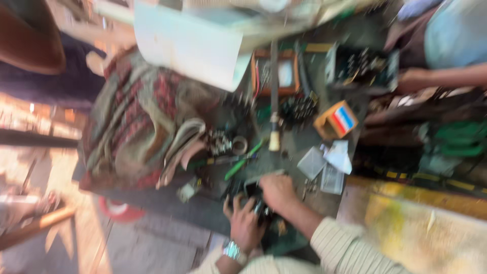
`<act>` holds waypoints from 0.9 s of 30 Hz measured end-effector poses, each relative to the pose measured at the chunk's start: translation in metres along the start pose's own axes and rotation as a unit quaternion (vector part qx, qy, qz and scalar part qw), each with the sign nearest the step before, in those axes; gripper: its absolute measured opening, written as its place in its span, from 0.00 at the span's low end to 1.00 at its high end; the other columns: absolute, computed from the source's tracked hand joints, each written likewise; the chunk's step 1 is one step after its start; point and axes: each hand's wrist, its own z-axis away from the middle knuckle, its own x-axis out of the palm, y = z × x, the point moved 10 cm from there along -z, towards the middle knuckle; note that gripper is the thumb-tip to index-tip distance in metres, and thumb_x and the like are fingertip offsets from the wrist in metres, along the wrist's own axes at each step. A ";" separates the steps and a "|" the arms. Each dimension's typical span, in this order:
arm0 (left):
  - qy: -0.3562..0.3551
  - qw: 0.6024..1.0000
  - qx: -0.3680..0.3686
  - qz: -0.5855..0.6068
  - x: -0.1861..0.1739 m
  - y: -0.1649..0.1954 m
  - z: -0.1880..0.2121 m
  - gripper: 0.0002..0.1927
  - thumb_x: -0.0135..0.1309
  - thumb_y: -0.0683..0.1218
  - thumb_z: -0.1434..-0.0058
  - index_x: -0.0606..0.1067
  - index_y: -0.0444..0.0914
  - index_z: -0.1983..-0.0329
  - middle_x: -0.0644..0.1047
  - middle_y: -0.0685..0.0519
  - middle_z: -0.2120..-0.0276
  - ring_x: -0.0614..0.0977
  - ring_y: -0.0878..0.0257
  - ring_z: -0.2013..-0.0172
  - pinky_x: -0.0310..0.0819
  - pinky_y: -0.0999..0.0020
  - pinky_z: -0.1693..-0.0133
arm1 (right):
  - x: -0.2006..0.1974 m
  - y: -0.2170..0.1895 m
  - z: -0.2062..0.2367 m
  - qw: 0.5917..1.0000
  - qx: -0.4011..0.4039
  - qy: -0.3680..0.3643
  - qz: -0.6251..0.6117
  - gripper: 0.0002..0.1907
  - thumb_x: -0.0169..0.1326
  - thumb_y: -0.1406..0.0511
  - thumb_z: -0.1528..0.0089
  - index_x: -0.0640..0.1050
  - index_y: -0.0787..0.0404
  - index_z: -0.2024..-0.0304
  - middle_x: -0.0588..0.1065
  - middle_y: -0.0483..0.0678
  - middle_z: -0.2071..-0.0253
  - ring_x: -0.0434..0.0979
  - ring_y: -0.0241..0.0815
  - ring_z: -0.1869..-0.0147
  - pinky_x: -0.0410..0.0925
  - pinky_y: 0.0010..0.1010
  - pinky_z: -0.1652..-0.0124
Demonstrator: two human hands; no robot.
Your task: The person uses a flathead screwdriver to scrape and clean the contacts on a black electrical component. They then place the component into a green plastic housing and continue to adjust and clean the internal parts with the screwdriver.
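Two hands meet on a small dark part [252, 195] at the near edge of the tabletop [304, 142]. The left hand [245, 223], fingers spread, and the right hand [276, 192], curled over it, both touch it; blur hides how tight either grip is. Just beyond lies a green-handled tool [243, 161], right of that clear plastic packets [324, 165], farther off a small orange box [336, 120]. A checked cloth [137, 116] lies to the left.

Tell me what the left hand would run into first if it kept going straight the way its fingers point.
Probably the dark object that the left hand already touches beside the right hand. Past it lies a green-handled tool. Blur makes depth uncertain.
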 end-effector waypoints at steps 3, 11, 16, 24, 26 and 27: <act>-0.040 0.998 -0.039 -0.016 0.009 -0.008 -0.001 0.13 0.70 0.47 0.63 0.82 0.37 0.75 0.78 0.52 0.53 0.69 0.42 0.41 0.43 0.29 0.39 | -0.002 -0.004 -0.001 1.000 0.000 -0.020 -0.002 0.02 0.59 0.70 0.49 0.82 0.59 0.73 0.79 0.56 0.69 0.82 0.58 0.61 0.73 0.49 0.61; -0.057 0.997 -0.048 -0.032 0.013 -0.009 0.003 0.17 0.70 0.48 0.63 0.83 0.35 0.71 0.77 0.52 0.49 0.67 0.45 0.41 0.43 0.31 0.40 | -0.012 -0.010 0.005 0.998 0.016 -0.053 -0.005 0.07 0.66 0.67 0.50 0.82 0.63 0.71 0.80 0.57 0.67 0.81 0.59 0.57 0.73 0.47 0.56; -0.049 0.997 -0.048 -0.041 0.015 -0.009 0.006 0.15 0.70 0.48 0.60 0.83 0.35 0.72 0.77 0.52 0.50 0.68 0.45 0.41 0.43 0.31 0.39 | -0.022 -0.012 0.010 0.998 0.019 -0.057 -0.018 0.10 0.68 0.65 0.50 0.82 0.63 0.69 0.80 0.58 0.65 0.81 0.59 0.55 0.73 0.46 0.54; -0.061 0.994 -0.040 -0.077 0.018 -0.009 0.007 0.17 0.69 0.47 0.65 0.81 0.37 0.71 0.77 0.50 0.48 0.68 0.45 0.40 0.43 0.32 0.38 | -0.029 -0.007 0.020 0.996 0.029 -0.030 -0.072 0.13 0.68 0.65 0.50 0.81 0.63 0.66 0.79 0.59 0.62 0.81 0.59 0.53 0.73 0.46 0.53; -0.030 0.997 -0.027 -0.072 0.009 -0.003 0.005 0.17 0.70 0.48 0.64 0.81 0.36 0.71 0.78 0.50 0.49 0.69 0.44 0.41 0.44 0.31 0.39 | -0.029 0.001 0.023 0.992 0.051 -0.037 -0.113 0.12 0.67 0.65 0.50 0.82 0.61 0.66 0.80 0.57 0.61 0.82 0.58 0.52 0.73 0.45 0.52; -0.017 0.997 -0.019 -0.069 0.005 0.000 0.005 0.18 0.71 0.49 0.63 0.81 0.35 0.72 0.78 0.50 0.49 0.69 0.44 0.42 0.44 0.31 0.39 | -0.028 0.005 0.025 0.988 0.062 -0.045 -0.137 0.11 0.67 0.64 0.50 0.82 0.60 0.66 0.81 0.56 0.61 0.82 0.57 0.52 0.73 0.44 0.52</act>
